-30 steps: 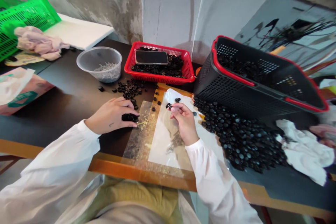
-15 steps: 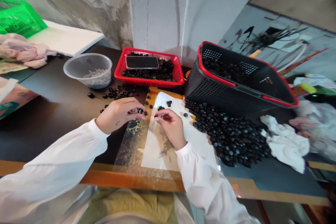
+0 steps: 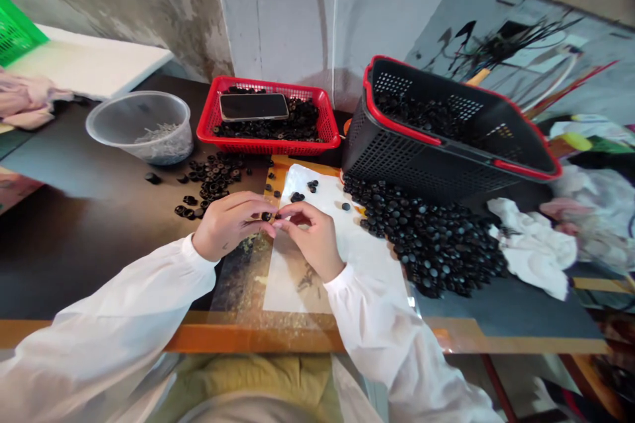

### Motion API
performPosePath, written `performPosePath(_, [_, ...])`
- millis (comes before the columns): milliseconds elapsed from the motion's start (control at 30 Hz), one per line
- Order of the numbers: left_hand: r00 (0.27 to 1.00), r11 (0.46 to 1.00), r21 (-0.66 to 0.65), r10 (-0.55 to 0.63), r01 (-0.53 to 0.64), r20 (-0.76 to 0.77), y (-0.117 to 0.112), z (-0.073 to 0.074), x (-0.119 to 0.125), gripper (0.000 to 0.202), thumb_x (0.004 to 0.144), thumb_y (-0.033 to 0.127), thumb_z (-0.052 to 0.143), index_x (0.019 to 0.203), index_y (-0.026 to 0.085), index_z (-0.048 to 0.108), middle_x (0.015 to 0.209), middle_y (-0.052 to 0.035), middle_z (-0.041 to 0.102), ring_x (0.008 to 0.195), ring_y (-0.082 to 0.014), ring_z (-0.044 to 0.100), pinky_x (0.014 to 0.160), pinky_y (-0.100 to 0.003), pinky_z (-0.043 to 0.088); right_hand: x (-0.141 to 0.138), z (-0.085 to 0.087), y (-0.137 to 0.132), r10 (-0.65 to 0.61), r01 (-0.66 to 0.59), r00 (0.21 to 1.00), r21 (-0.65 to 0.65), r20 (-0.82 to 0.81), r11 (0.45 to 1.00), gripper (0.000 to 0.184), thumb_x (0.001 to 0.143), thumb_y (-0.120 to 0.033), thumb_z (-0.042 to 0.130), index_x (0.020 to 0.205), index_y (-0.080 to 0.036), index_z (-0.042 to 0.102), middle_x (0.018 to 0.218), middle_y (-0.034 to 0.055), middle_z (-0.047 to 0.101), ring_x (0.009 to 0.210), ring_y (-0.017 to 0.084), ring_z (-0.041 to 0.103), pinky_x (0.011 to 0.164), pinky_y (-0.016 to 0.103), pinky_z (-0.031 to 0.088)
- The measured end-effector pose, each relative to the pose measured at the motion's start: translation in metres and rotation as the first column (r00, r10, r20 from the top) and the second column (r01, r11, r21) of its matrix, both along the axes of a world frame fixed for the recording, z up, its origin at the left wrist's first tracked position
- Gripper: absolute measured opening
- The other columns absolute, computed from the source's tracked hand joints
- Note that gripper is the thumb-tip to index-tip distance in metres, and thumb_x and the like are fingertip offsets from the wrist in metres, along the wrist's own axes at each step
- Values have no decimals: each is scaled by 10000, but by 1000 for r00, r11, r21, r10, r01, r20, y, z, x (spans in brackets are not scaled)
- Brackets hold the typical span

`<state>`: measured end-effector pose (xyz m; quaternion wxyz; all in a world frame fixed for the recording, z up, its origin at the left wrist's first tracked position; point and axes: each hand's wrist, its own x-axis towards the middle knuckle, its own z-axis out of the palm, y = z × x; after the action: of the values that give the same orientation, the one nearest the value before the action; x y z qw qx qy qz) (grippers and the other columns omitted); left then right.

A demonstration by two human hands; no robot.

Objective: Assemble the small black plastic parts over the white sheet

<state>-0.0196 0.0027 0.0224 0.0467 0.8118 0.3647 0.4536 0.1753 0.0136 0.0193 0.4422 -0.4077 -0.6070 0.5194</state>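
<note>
Over the middle of the table, my left hand (image 3: 231,225) is closed around a small black round cap (image 3: 266,217) held at the fingertips. My right hand (image 3: 311,238) pinches at the same spot, its thumb and forefinger meeting the left fingertips; what lies in that pinch is too small to make out. Below the hands is a white sheet (image 3: 297,291) with a few black caps (image 3: 297,197) on it. Several black ring-like pieces (image 3: 213,175) lie loose beyond my left hand. A large heap of black caps (image 3: 436,244) spreads to the right.
Behind stand a clear plastic tub (image 3: 139,122) with thin pale pieces, a red basket (image 3: 268,144) of black parts with a phone (image 3: 254,106) on top, and a tall black basket (image 3: 397,158) with a red rim. A crumpled white cloth (image 3: 536,244) lies at right.
My hands have come together: the right fingertips, apart from the left before, now meet them at the black cap. The whole view has shifted slightly.
</note>
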Motion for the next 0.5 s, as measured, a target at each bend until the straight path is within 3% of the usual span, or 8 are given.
performPosePath(100, [995, 1000, 16, -19, 18, 100, -6, -1, 3, 357, 847, 224, 781, 1198, 261, 726, 1010, -38, 747, 840, -147, 733, 784, -237, 620, -2, 1, -3, 4, -15, 993, -99, -115, 995, 166, 741, -321, 838, 863, -253, 748, 826, -11, 743, 712, 156, 649, 696, 277, 532])
performPosePath(300, [948, 984, -134, -68, 114, 310, -14, -3, 13, 432, 907, 162, 702, 1306, 327, 692, 1081, -65, 716, 749, -115, 714, 700, -208, 640, -4, 5, -7, -18, -23, 972, -170, -233, 985, 197, 694, -323, 869, 820, -252, 735, 800, -19, 722, 726, 151, 640, 704, 272, 530])
performPosePath(400, [912, 962, -205, -86, 181, 401, -15, -5, 15, 405, 931, 167, 667, 1300, 331, 697, 1131, -94, 720, 908, -176, 740, 722, -232, 647, -3, 6, -6, -47, 6, 973, -175, -227, 985, 207, 695, -346, 868, 816, -248, 732, 817, -9, 727, 735, 158, 644, 710, 282, 536])
performPosePath(500, [908, 957, -234, -63, 173, 414, -13, -6, 14, 353, 937, 187, 660, 1258, 319, 725, 1146, -97, 741, 1001, -213, 737, 751, -267, 652, -2, 6, -6, -53, 12, 972, -176, -229, 984, 214, 702, -363, 863, 825, -247, 732, 833, -3, 736, 755, 165, 656, 730, 291, 542])
